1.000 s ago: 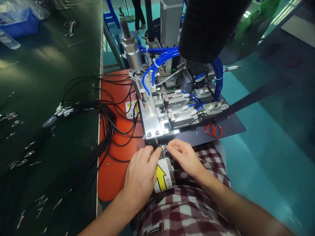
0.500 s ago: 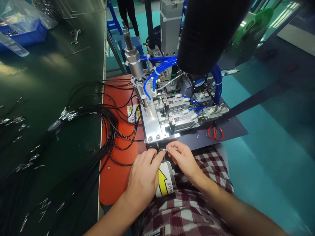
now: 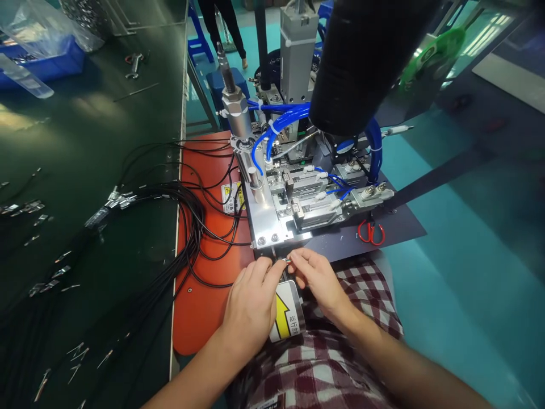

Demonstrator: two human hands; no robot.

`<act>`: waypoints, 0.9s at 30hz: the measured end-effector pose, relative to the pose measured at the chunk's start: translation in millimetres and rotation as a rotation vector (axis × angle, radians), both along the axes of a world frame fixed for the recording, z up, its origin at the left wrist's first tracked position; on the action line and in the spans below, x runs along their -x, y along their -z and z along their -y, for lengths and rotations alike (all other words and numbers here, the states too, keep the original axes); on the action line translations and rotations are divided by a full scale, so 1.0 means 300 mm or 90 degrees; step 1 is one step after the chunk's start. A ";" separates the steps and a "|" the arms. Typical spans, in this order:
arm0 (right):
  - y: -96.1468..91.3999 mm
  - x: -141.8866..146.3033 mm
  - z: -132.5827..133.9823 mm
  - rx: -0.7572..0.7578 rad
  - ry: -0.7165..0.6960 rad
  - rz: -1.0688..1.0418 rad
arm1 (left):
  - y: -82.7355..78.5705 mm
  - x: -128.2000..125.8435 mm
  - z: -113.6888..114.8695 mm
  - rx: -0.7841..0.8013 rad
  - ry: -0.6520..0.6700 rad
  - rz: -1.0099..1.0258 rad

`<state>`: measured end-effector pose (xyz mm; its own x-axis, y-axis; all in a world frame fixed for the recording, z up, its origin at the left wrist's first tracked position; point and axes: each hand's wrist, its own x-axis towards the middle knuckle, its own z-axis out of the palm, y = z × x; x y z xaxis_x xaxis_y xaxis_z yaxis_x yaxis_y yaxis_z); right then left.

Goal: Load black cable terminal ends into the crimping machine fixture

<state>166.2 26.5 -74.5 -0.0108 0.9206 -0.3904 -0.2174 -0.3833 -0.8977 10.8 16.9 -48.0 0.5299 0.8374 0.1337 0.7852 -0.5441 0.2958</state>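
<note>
My left hand [image 3: 252, 295] is closed, thumb and forefinger pinched at the front edge of the metal machine [image 3: 264, 218]. It grips a thin black cable, mostly hidden by the fingers. Close against it, my right hand [image 3: 314, 278] pinches the cable's small wire end [image 3: 288, 261], where a bit of red and silver shows between the fingertips. Below the hands sits a white cover with a yellow arrow [image 3: 281, 318]. Black cables [image 3: 193, 218] run in loops from the dark table over the orange board toward the machine.
Red-handled scissors [image 3: 371, 233] lie on the grey plate right of the machine. A dark table [image 3: 140, 318] on the left bears cable ends, a wrench [image 3: 135, 66] and a blue bin [image 3: 63, 59]. A thick black tube [image 3: 357, 68] hangs over the machine. A person's legs [image 3: 221, 23] show behind.
The view has shifted slightly, and the legs in the background have moved. Both hands stay pinched together at nearly the same spot, the right fingers a little changed.
</note>
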 end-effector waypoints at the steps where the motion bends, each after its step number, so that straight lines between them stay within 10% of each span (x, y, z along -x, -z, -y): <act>1: 0.005 0.005 0.008 -0.018 0.014 0.026 | -0.001 0.000 0.000 0.006 -0.002 0.003; 7: 0.036 0.045 0.035 -0.162 0.076 0.188 | -0.002 -0.005 0.001 0.011 -0.009 -0.008; 27: 0.006 0.016 -0.005 0.046 0.005 -0.115 | -0.001 0.003 -0.007 0.015 0.004 0.035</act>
<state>161.4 27.9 -76.4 -0.0789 0.8904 -0.4482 -0.3760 -0.4430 -0.8139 10.0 19.1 -47.6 0.5275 0.8373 0.1437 0.7638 -0.5415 0.3511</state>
